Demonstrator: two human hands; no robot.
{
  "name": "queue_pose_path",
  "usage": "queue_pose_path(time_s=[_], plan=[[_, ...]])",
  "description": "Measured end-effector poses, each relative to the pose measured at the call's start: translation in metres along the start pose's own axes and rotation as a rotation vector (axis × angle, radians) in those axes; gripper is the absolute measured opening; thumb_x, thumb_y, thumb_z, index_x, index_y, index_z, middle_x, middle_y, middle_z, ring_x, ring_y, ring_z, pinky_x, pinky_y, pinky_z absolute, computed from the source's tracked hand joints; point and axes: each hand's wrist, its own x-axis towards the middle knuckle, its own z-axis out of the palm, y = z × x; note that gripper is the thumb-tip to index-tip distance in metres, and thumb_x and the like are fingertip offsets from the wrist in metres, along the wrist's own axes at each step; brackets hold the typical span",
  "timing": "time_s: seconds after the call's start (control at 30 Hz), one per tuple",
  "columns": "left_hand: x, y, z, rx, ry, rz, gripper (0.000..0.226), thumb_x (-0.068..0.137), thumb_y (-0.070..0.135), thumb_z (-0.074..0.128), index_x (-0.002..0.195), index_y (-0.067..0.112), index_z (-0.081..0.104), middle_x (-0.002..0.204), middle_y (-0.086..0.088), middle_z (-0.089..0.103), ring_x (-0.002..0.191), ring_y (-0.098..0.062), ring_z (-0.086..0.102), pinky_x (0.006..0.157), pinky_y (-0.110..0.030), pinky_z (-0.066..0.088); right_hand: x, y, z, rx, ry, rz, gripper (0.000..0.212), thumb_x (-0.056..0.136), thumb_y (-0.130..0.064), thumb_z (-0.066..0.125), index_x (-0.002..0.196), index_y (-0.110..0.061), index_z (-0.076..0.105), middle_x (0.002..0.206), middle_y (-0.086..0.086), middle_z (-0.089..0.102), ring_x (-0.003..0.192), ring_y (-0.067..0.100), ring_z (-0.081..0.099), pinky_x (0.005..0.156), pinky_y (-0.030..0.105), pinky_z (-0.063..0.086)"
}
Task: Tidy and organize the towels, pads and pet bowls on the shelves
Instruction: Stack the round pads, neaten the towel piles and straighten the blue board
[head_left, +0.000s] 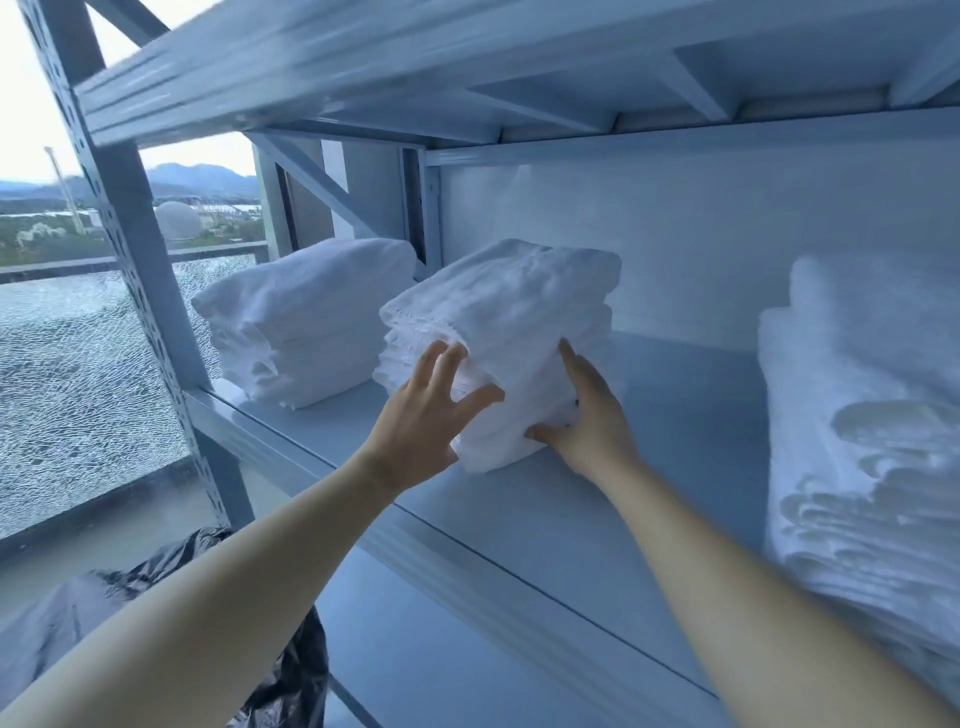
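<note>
Towels (519, 291) (three stacks) line shelf (649, 467) beside window (78, 364).

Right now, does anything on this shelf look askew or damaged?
The middle stack sits turned at an angle to the shelf edge; the left hand and right hand press its sides. The window pane at left looks shattered.

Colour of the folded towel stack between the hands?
Plain white: the folded towel stack; head view shows it best.
</note>
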Motion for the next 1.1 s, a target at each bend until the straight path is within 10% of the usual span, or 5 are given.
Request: queue_pose_path(time_s=[0.73, 1.1], plan=[[-0.046, -0.039, -0.023, 0.159, -0.066, -0.193, 0.091, 0.035, 0.019, 0.086, 0.115, 0.033, 0.045, 0.125, -0.012, 0.030, 0.119, -0.039, 0.030, 0.059, -0.038, 0.055, 0.029, -0.021, 0.070, 0.115, -0.169, -0.111, 0.104, 0.072, -0.028, 0.078, 0.147, -0.037, 0.007, 0.154, -0.006, 0.021, 0.140, 0.016, 0.021, 0.108, 0.046, 0.034], [-0.056, -0.056, -0.020, 0.066, -0.089, -0.109, 0.093, 0.051, 0.016, 0.072, 0.134, 0.023, 0.031, 0.142, -0.015, 0.020, 0.134, -0.039, 0.017, 0.100, -0.050, 0.034, 0.028, -0.011, 0.087, 0.127, -0.092, -0.105, 0.087, 0.078, -0.018, 0.072, 0.146, -0.032, 0.018, 0.154, 0.000, 0.016, 0.140, 0.014, 0.021, 0.101, 0.041, 0.043]])
